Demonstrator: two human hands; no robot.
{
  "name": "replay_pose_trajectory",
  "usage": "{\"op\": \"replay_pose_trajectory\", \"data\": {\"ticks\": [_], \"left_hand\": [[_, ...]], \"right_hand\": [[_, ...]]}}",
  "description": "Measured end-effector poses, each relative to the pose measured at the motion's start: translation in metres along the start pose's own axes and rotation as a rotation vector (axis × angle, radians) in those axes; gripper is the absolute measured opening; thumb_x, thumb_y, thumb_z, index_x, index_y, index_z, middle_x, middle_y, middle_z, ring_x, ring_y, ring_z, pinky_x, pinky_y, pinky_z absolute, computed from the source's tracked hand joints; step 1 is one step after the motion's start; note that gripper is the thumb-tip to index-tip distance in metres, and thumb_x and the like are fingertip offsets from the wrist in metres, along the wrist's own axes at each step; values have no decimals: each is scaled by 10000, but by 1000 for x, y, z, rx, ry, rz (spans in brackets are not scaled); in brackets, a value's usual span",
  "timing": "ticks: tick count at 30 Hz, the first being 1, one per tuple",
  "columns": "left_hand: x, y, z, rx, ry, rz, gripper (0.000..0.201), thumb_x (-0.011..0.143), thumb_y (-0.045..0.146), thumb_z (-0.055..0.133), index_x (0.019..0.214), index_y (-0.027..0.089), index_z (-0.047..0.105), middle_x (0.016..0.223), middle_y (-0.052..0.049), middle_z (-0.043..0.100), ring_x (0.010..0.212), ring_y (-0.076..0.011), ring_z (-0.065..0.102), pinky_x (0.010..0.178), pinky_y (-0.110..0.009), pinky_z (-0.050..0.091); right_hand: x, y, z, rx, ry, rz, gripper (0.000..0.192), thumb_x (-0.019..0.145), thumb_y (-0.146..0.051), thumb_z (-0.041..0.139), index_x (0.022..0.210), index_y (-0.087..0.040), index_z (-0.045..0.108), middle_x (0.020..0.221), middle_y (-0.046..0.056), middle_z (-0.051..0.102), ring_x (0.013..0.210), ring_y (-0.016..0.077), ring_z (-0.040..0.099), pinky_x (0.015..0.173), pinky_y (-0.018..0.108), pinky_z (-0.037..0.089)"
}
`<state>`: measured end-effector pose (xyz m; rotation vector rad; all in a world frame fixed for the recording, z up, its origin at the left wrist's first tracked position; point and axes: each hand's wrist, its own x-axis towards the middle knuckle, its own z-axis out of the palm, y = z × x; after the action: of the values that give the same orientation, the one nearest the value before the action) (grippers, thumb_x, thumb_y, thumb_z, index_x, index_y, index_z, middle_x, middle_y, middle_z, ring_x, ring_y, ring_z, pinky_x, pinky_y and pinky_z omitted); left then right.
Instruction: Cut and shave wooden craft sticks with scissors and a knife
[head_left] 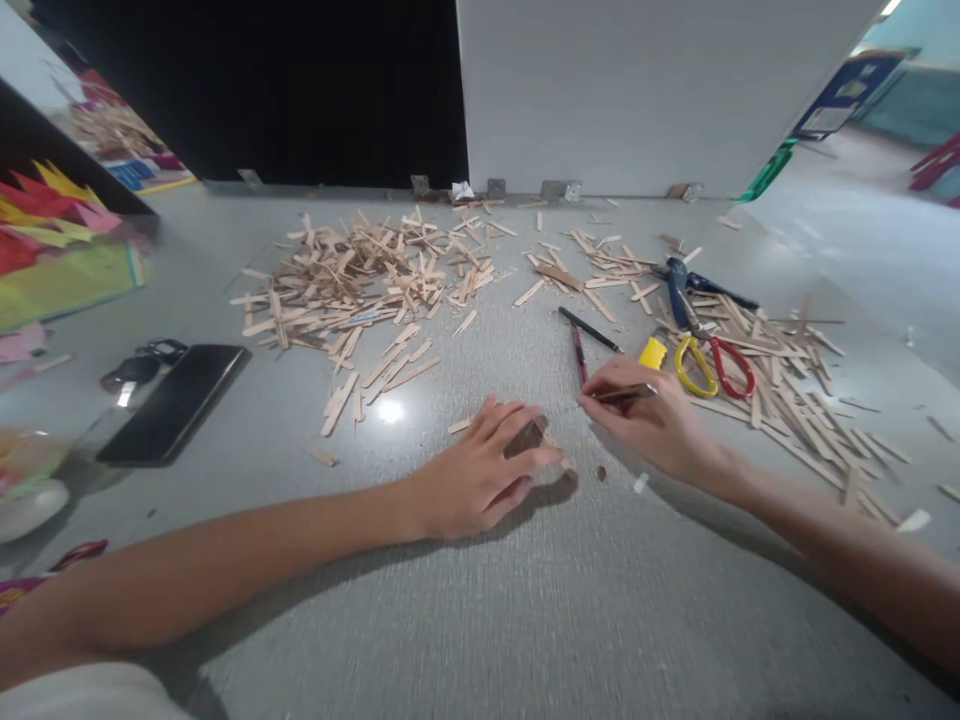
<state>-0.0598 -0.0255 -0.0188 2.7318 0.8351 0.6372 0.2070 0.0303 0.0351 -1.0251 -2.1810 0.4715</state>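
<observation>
A large heap of wooden stick pieces [360,285] is lying at the far left of the grey table [480,600], and a second scatter of sticks [787,385] is lying at the right, with yellow-and-red scissors [709,365] resting on it. A black phone [176,400] is lying well to the left. Two pens [583,340] are lying just beyond the hands.

The left hand [472,480] is pressing flat, fingers slightly spread, on a short wooden stick [551,440] that is pointing away and to the left; its near end is projecting past the fingertips.

The right hand [652,420] is pinching a pencil-like tool [622,393], lying roughly left to right, tip towards the stick.
</observation>
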Motion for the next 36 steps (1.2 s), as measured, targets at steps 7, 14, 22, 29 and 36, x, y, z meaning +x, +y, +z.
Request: {"op": "replay_pose_trajectory", "data": {"ticks": [7,14,22,29,36], "left_hand": [[3,0,-3,37,-133,82,464,1156,401,434,1569,231,560,1647,-235,477,1587,-406,401,1280,-685,344],[4,0,-2,39,-125,81,488,1168,398,382,1588,214,549,1631,-239,506,1578,-402,431,1286,-655,353],[5,2,-1,45,-122,69,479,1160,410,398,1570,223,560,1619,-215,516,1579,-388,421,1300,-649,324],[6,2,0,47,-115,75,481,1157,405,399,1569,218,565,1584,-219,535,1557,-393,444,1295,-647,335],[6,2,-1,39,-135,51,467,1148,409,431,1561,242,574,1605,-192,525,1573,-382,423,1308,-639,318]], "right_hand": [[-8,-1,10,250,-157,318,219,988,-382,647,858,-207,668,617,-5,674,451,132,589,439,253,435],[-17,-13,20,430,-219,408,396,965,-525,735,750,-213,622,510,-31,603,406,107,536,399,227,402],[-22,-16,34,321,-116,377,483,1037,-534,615,669,-225,560,495,-35,565,433,100,504,449,250,377],[-26,-14,36,210,-70,286,451,1051,-435,580,650,-233,528,492,-47,516,460,101,451,484,269,353],[-24,-14,36,217,-85,271,474,1059,-471,586,654,-230,539,512,-44,536,467,100,461,484,258,359]]}}
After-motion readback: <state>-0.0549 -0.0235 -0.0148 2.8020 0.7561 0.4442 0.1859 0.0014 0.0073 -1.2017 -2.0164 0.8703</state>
